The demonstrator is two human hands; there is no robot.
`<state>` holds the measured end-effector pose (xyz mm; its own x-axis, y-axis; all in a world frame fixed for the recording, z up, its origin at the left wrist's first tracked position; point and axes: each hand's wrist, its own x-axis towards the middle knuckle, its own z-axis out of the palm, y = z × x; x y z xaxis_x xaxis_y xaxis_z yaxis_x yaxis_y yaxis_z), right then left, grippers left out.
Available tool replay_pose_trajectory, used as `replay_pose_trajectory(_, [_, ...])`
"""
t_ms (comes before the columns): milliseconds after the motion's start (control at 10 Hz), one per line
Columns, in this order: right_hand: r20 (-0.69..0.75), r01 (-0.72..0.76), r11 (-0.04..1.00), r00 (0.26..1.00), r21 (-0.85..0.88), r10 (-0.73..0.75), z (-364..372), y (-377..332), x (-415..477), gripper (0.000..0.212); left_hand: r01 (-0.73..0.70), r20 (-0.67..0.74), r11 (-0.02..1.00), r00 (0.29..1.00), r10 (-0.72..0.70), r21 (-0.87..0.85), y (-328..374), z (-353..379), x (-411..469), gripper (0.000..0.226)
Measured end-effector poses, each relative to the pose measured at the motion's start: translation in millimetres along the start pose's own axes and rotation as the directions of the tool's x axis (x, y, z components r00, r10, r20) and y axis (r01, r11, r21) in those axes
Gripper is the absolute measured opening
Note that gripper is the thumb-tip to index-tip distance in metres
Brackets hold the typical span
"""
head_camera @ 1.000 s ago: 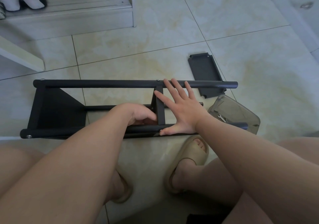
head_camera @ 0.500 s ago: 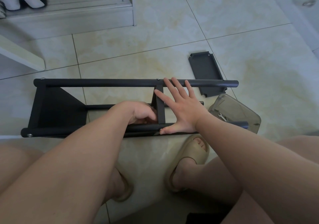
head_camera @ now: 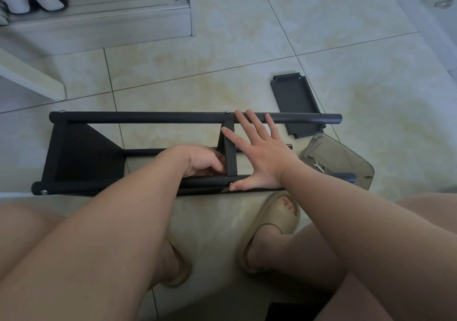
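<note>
A black metal frame lies on its side on the tiled floor, straight ahead of the seated person's knees, with its long tubes running left to right. The right hand is spread flat across it, just right of the narrow middle panel. Its fingers are straight, their tips resting on the far tube, and its thumb presses the near tube beside a screw head, so it bears on the frame without clasping it.

The left hand is inside the frame, just left of that same middle panel and touching it. Its fingers are curled low against the foot of the panel, above the near tube. What they pinch, if anything, is hidden, so I cannot tell whether it grasps something. The two hands sit on either side of the panel, close together.

The frame's wide end panel stands well to the left of both hands. A loose black panel lies flat beyond the far tube, to the right. A clear plastic box with a small wrench in it sits at the frame's right end – near the right wrist, not touching it
</note>
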<state>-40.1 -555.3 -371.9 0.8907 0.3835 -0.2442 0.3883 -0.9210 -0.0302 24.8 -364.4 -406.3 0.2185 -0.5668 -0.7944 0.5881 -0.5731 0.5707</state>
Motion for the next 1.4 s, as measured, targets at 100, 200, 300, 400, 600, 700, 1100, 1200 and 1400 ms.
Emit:
replay_pose_trajectory(100, [0.008,0.0,1.0,1.0,-0.003,0.0,-0.5,0.1,-0.6,0.125,-0.003,-0.001,1.0,1.0,0.003,-0.02,-0.1,0.9,0.3,0.026])
replay_pose_trajectory(200, [0.009,-0.001,1.0,1.0,-0.006,0.001,-0.7,0.1,-0.5,0.125,-0.006,-0.003,1.0,1.0,0.006,-0.02,-0.6,1.0,0.4,0.027])
replay_pose_trajectory(300, [0.01,-0.003,1.0,1.0,-0.005,0.003,-0.7,-0.3,-0.2,0.125,0.008,0.014,1.0,1.0,-0.008,-0.018,-0.5,-0.5,-0.1,0.027])
replay_pose_trajectory(400, [0.005,-0.005,1.0,1.0,-0.002,0.005,-0.3,-0.1,-0.7,0.125,0.1,0.049,0.995,0.994,-0.101,0.009,0.8,-1.5,-0.7,0.026])
replay_pose_trajectory(600, [0.001,-0.004,1.0,1.0,-0.002,0.004,0.4,0.5,-0.2,0.125,0.15,-0.032,0.984,0.989,-0.147,0.099,3.0,-1.5,2.2,0.029])
replay_pose_trajectory(700, [0.001,-0.003,1.0,1.0,0.003,0.003,0.1,0.2,-0.5,0.125,0.14,-0.072,0.985,0.989,-0.133,0.1,3.9,-1.5,3.7,0.03])
replay_pose_trajectory(1100, [0.005,-0.004,1.0,1.0,0.0,0.004,-0.4,-0.2,-0.9,0.126,0.132,-0.069,0.986,0.99,-0.125,0.099,7.3,-1.6,4.6,0.017])
replay_pose_trajectory(1200, [0.001,-0.006,1.0,1.0,0.0,0.006,-0.5,-0.1,-0.9,0.125,0.144,-0.054,0.985,0.989,-0.14,0.093,5.9,-0.5,4.2,0.018])
replay_pose_trajectory(1400, [-0.003,-0.003,1.0,1.0,0.0,0.003,-0.1,-0.5,-0.3,0.125,0.162,-0.061,0.983,0.986,-0.157,0.083,4.7,-1.3,3.2,0.013])
